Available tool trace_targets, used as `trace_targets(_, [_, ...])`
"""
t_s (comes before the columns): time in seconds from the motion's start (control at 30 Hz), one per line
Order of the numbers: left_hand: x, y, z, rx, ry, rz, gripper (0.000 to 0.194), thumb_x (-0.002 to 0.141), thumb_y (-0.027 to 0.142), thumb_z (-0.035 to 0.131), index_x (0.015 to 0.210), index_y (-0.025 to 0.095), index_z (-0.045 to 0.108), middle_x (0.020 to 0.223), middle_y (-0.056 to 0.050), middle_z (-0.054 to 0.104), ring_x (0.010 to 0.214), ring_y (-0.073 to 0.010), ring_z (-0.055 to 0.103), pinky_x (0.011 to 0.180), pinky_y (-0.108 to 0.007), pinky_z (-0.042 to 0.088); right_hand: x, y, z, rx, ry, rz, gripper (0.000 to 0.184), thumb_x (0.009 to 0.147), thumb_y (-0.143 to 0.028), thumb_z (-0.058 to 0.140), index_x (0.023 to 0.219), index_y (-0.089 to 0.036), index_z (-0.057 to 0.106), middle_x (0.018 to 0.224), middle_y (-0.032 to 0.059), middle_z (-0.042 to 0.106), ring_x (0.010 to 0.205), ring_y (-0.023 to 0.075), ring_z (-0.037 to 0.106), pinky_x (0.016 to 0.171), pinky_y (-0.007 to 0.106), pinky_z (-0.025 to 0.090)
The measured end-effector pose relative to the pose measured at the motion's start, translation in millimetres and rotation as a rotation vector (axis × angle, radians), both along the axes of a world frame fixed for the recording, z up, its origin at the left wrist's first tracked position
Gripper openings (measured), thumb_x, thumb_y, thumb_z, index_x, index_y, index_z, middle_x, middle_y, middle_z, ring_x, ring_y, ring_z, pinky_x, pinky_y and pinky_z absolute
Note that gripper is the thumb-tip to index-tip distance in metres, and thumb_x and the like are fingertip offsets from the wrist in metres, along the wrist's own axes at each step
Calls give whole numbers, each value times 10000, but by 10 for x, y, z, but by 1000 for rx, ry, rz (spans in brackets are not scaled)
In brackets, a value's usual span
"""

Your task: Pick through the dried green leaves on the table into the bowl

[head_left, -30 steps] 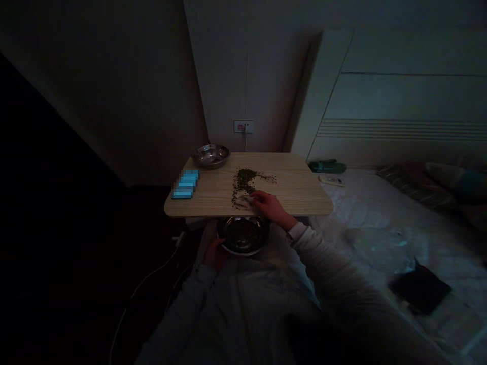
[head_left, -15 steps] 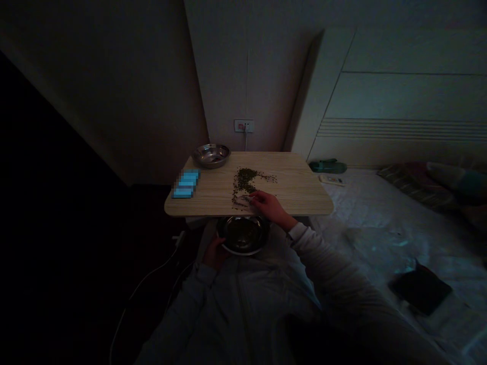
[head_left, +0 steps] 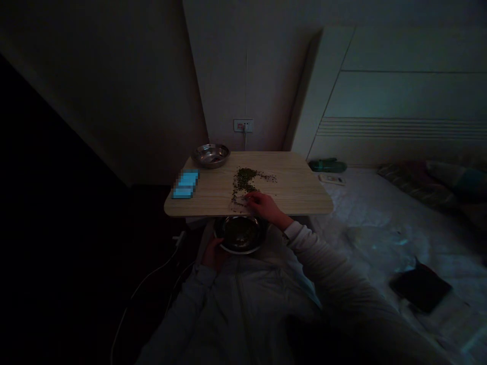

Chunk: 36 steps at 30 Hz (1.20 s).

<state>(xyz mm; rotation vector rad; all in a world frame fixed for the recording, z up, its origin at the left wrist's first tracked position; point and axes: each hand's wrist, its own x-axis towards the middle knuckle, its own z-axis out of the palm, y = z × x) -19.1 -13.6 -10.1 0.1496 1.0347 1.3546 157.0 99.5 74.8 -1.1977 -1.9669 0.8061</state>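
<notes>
Wooden table (head_left: 300,190) before dim wall (head_left: 266,91), beside bed (head_left: 357,208). Grains (head_left: 246,175) scattered on tabletop. Left hand (head_left: 213,254) grips bowl (head_left: 249,249) below edge. Right hand (head_left: 265,207), grip unclear, shifted slightly left.

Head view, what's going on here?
A person's left hand holds a metal bowl at the lap, just below the near edge of a table. The right hand is at the near end of small grains scattered there; what it pinches is too dim to tell. Another bowl stands at the far left corner.
</notes>
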Motion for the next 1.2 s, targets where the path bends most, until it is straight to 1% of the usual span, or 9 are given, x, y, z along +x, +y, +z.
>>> trace_targets(0.1, [15, -6, 20, 27, -33, 15, 349, 634, 95, 621, 954, 229, 659, 892, -5, 730, 1041, -251, 621, 843, -388, 533, -13, -18, 11, -16, -12, 12, 247, 771, -173, 563, 985, -172, 688, 817, 25, 688, 715, 141, 584, 705, 268, 457])
trace_targets(0.2, [32, -12, 52, 43, -37, 39, 392, 635, 75, 616, 987, 245, 651, 896, 9, 728, 1022, -242, 630, 850, -394, 530, -14, -30, 9, -17, -21, 24, 258, 769, -161, 568, 999, -168, 685, 826, 28, 690, 726, 145, 591, 721, 276, 457])
trace_targets(0.37, [31, -15, 99, 13, -32, 23, 422, 640, 67, 611, 1022, 244, 642, 919, 5, 727, 1016, -244, 635, 845, -400, 533, -9, -49, 17, -4, -7, 73, 242, 776, -164, 566, 984, -183, 687, 875, 23, 696, 757, 143, 599, 742, 276, 459])
trace_targets(0.6, [34, -11, 100, 18, -29, 53, 435, 631, 53, 606, 1018, 246, 654, 911, 4, 730, 1009, -249, 636, 843, -389, 536, -30, -14, 57, 4, -26, -45, 248, 790, -175, 558, 1010, -172, 674, 782, 22, 680, 688, 142, 573, 699, 267, 452])
trace_targets(0.73, [24, -24, 86, 76, 3, 102, 455, 631, 65, 616, 1042, 257, 654, 946, 9, 730, 1029, -237, 629, 861, -376, 527, -65, 4, 69, -3, -28, -51, 228, 791, -166, 552, 984, -170, 673, 790, 24, 679, 695, 142, 576, 688, 264, 448])
trace_targets(0.87, [21, -31, 116, 42, -53, 157, 408, 632, 32, 599, 968, 250, 671, 881, 23, 732, 1001, -224, 640, 869, -372, 523, -76, -36, 53, 12, -12, -26, 237, 788, -178, 555, 994, -167, 671, 780, 20, 677, 686, 135, 575, 666, 253, 441])
trace_targets(0.97, [29, -34, 151, 15, -71, 154, 362, 641, 27, 589, 920, 243, 673, 810, 27, 728, 960, -219, 655, 864, -379, 526, -40, -94, 14, 15, -3, 14, 246, 777, -176, 560, 995, -172, 674, 800, 18, 681, 699, 133, 578, 666, 251, 439])
trace_targets(1.03, [35, -37, 164, 14, -61, 143, 346, 645, 32, 589, 907, 242, 671, 781, 28, 724, 934, -215, 662, 858, -379, 528, 4, -128, -14, 4, -15, 17, 251, 774, -176, 557, 996, -174, 675, 791, 18, 682, 694, 135, 579, 660, 252, 438])
trace_targets(1.2, [45, -34, 152, 83, -56, 141, 420, 634, 29, 589, 984, 251, 658, 838, 31, 731, 938, -208, 660, 859, -368, 526, 131, -144, -28, -17, -68, -9, 281, 771, -168, 546, 1022, -169, 672, 780, 23, 686, 689, 142, 586, 671, 262, 444])
